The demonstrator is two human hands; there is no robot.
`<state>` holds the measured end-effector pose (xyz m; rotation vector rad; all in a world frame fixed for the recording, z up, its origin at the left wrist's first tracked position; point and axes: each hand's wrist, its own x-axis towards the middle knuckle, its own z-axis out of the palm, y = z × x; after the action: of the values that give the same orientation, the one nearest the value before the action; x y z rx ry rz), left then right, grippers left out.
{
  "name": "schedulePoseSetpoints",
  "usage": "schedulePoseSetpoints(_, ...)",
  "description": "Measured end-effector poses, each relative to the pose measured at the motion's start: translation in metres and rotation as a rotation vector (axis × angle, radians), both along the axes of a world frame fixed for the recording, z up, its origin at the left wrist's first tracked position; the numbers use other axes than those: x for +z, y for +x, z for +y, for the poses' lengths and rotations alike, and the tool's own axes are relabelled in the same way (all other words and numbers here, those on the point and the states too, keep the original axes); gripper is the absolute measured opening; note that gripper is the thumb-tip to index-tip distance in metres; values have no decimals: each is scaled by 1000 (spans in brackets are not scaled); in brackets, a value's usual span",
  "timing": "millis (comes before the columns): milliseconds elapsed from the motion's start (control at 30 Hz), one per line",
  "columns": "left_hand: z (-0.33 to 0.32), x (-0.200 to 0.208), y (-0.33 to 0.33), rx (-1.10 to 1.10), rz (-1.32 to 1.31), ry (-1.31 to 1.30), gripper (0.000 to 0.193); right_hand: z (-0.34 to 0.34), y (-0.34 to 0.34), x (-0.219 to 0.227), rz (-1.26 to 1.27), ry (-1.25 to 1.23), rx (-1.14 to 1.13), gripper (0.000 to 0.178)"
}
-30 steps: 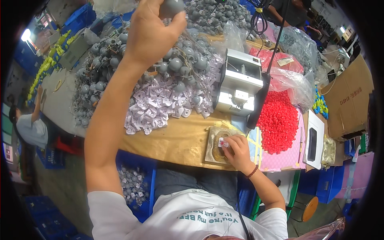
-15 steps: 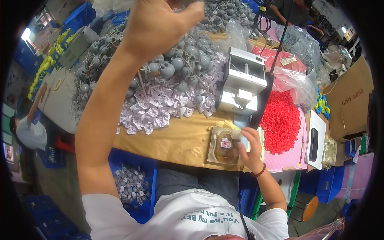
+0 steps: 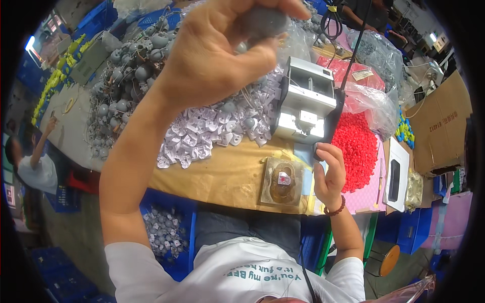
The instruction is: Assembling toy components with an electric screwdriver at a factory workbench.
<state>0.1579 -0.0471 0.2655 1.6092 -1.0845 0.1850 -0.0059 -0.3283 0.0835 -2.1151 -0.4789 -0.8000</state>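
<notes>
- One squarish, dull block (image 3: 267,194) sits nearest, at the near edge of the tan covering (image 3: 212,179); the long axis of its brown oval recess (image 3: 284,196) runs away from the person.
- In that recess lies a small white part (image 3: 284,179) with a red middle, slightly skewed; which end is its front cannot be told.
- Just right of the block, the right hand (image 3: 329,175) is half curled, fingertips at the dark near end of a black lever (image 3: 333,118); how firmly it grips cannot be told.
- The lever slants toward the person along the right side of a white-and-silver machine (image 3: 309,103).
- Farther out, above the heaped white parts (image 3: 192,139), the left hand (image 3: 214,58) grips a gray ball (image 3: 265,22) between thumb and fingers.
- The ball looks matte, rounded and somewhat blurred, partly covered by fingers; it shows no clear long axis.
</notes>
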Motion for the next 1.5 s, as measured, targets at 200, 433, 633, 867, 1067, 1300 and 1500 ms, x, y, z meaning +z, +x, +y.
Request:
schedulePoseSetpoints(200, 9, -28, 46, 577, -119, 490, 34, 0, 2, -1, 31, 20, 16, 34)
schedulePoseSetpoints(433, -22, 3, 16, 91, -200, -76, 29, 4, 3, -3, 52, 2, -19, 33)
schedulePoseSetpoints(633, -5, -13, 38, 529, -122, 479, 32, 8, 2, 5, 53, -5, 10, 31)
schedulePoseSetpoints(867, -24, 5, 10, -162, -236, -150, 43, 9, 3, 3, 63, 40, -5, 31)
schedulePoseSetpoints(1067, -5, -22, 35, 489, -322, 397, 31, 9, 0, 5, 65, 12, 8, 30)
schedulePoseSetpoints(1300, -33, 18, -20, -121, -275, -233, 35, 11, 2, 5, 105, 61, -8, 28)
schedulePoseSetpoints(1500, -31, -17, -24, -76, 4, 69, 37, 0, -2, 18, -132, -14, -99, 44)
